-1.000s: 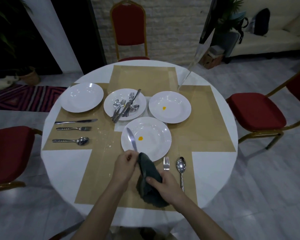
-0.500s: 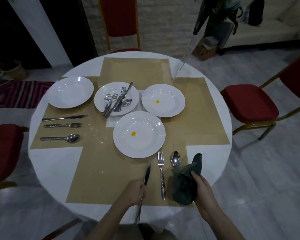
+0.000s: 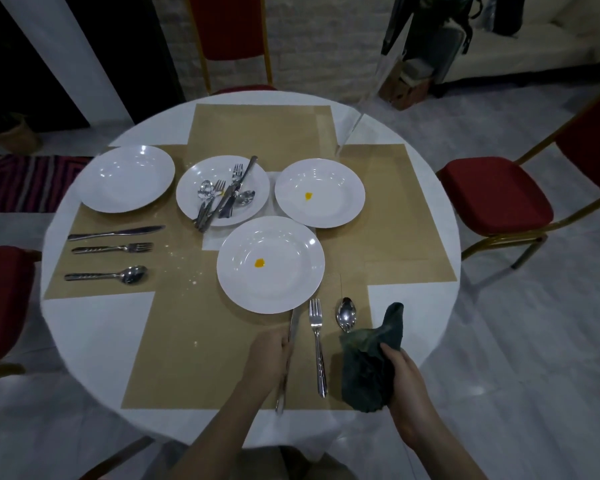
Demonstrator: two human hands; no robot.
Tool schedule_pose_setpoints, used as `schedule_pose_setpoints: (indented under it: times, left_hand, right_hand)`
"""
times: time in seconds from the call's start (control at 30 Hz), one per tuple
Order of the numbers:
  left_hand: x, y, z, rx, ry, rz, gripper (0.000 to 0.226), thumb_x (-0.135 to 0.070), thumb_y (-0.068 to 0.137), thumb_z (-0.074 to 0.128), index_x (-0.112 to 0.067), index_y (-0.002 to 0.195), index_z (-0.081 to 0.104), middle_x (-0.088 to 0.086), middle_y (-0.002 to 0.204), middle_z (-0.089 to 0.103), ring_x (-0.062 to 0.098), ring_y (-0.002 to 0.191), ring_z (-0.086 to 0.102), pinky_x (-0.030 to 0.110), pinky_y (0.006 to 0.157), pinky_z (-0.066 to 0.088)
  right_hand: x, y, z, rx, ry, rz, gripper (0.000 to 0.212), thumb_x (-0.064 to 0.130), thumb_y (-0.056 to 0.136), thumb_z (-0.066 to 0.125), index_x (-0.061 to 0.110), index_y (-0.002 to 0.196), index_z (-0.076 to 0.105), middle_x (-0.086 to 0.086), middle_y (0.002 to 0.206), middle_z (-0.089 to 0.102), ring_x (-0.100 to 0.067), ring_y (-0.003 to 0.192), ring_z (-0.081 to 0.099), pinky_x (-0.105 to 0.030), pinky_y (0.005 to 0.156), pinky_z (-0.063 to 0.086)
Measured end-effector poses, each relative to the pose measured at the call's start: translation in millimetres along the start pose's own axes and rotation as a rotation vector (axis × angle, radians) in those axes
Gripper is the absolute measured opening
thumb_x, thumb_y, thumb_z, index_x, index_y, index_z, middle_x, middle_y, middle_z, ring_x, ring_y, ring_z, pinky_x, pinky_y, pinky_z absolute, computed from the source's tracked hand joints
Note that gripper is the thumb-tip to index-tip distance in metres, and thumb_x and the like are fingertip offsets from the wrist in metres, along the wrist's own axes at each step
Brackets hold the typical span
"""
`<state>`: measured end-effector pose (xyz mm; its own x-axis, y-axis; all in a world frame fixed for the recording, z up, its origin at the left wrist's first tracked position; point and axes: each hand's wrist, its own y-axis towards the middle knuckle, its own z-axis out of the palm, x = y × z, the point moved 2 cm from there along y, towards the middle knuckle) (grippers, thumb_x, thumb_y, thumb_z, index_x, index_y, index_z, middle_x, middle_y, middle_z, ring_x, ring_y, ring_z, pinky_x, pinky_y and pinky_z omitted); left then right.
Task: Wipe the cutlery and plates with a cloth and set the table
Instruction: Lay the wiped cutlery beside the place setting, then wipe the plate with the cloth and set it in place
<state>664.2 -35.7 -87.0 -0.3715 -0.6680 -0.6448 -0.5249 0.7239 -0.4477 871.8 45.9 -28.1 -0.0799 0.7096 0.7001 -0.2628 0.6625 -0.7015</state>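
Observation:
My left hand (image 3: 269, 358) holds a knife (image 3: 292, 329) by the handle, laid on the tan mat left of a fork (image 3: 317, 344) and a spoon (image 3: 346, 313). My right hand (image 3: 400, 370) grips a dark green cloth (image 3: 371, 362) just right of the spoon. Right above them lies a white plate (image 3: 271, 265) with a yellow spot. Another spotted plate (image 3: 319, 192) lies at the back right. A middle plate (image 3: 222, 190) carries several pieces of cutlery. A clean plate (image 3: 127, 178) lies at the left.
A knife (image 3: 116, 232), fork (image 3: 113, 248) and spoon (image 3: 106, 274) lie in a row on the left mat. Red chairs stand at the right (image 3: 492, 195), the left (image 3: 4, 299) and the far side (image 3: 229, 26). The round white table (image 3: 84, 327) carries tan mats.
My left hand brought the knife from over the near plate down to the mat beside the fork. My right hand carried the cloth off to the right of the spoon.

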Motion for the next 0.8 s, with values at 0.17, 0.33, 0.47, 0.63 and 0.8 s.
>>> schedule_pose_setpoints:
  times: [0.17,0.33,0.47,0.63,0.8]
  left_hand:
    - [-0.7,7.1,1.0,-0.031,-0.042,-0.006,0.038,-0.012,0.086,0.056,-0.019,0.054,0.036,0.000,0.048,0.045,0.016,0.046,0.045,0.029,0.050,0.037]
    - [-0.1,1.7,-1.0,-0.136,-0.049,0.061,0.038,-0.023,0.092,0.054,-0.015,0.058,0.037,-0.002,0.055,0.034,0.009,0.054,0.026,0.026,0.051,0.022]
    - [15.7,-2.2,-13.0,-0.213,-0.146,-0.083,0.027,-0.017,0.092,0.053,-0.007,0.067,0.054,0.004,0.060,0.052,0.012,0.059,0.040,0.025,0.053,0.032]
    - [31.5,4.0,-46.8,-0.223,-0.431,-0.263,0.028,-0.020,0.095,0.051,-0.003,0.073,0.057,0.015,0.068,0.062,0.022,0.059,0.053,0.039,0.057,0.048]
    - [29.1,15.9,-76.3,-0.252,-0.724,-0.343,0.022,-0.021,0.096,0.055,-0.002,0.085,0.057,0.012,0.068,0.058,0.022,0.053,0.053,0.029,0.049,0.047]
  right_hand:
    - [5.0,-0.5,7.8,0.028,-0.009,-0.009,0.031,0.030,0.101,0.047,0.018,0.127,0.057,-0.008,0.119,0.066,-0.027,0.111,0.062,-0.040,0.083,0.053]
    - [9.4,-2.6,17.1,0.053,-0.037,-0.044,0.027,0.030,0.100,0.049,0.021,0.123,0.060,-0.005,0.117,0.068,-0.024,0.109,0.063,-0.040,0.090,0.052]
    - [11.8,-2.9,24.1,0.093,-0.094,-0.090,0.027,0.032,0.099,0.052,0.023,0.121,0.064,0.000,0.112,0.072,-0.019,0.106,0.067,-0.037,0.089,0.053]
    - [21.0,0.3,45.4,0.117,-0.127,-0.114,0.028,0.029,0.097,0.055,0.018,0.123,0.058,-0.005,0.116,0.067,-0.020,0.105,0.064,-0.029,0.079,0.055]
    - [27.8,9.8,73.4,0.116,-0.169,-0.170,0.030,0.027,0.094,0.061,0.019,0.123,0.057,-0.004,0.115,0.068,-0.022,0.106,0.065,-0.036,0.088,0.056]
